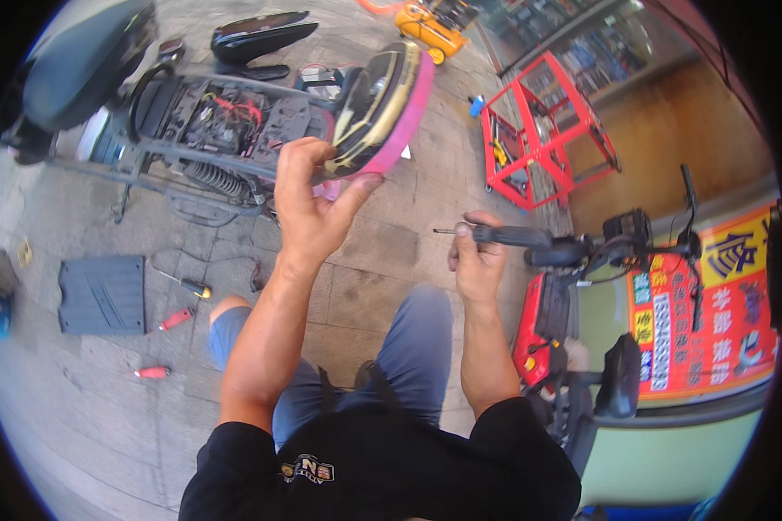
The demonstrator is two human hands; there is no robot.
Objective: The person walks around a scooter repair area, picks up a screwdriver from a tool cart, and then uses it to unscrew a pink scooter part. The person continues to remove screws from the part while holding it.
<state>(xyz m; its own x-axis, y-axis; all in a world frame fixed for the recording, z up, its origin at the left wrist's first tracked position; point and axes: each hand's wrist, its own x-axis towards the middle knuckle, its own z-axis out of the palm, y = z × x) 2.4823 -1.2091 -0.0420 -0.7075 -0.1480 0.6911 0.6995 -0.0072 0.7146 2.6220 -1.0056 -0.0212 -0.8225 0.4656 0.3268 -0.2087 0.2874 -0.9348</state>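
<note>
Leftmost, a grey floor panel (102,295) and loose screwdrivers (182,285) lie on the paving beside a stripped scooter (208,122) with its wiring bared. Left hand (313,204) holds a pink-and-gold body panel (382,108) up off the frame, grip closed on its lower edge. Right hand (478,260) holds a black-handled screwdriver (504,234), grip wrapped about the handle, tip pointing left. Judged step: panel freed, in mid-removal. Next move likely calls for somewhere clear to lay the panel.

Light: we see bright, even daylight across the frame.
Shadows: soft, short ones on the grey paving stones (391,260).
Distortion: straight edges bend toward the black rim.
Focus: slightly soft at the edges.
</note>
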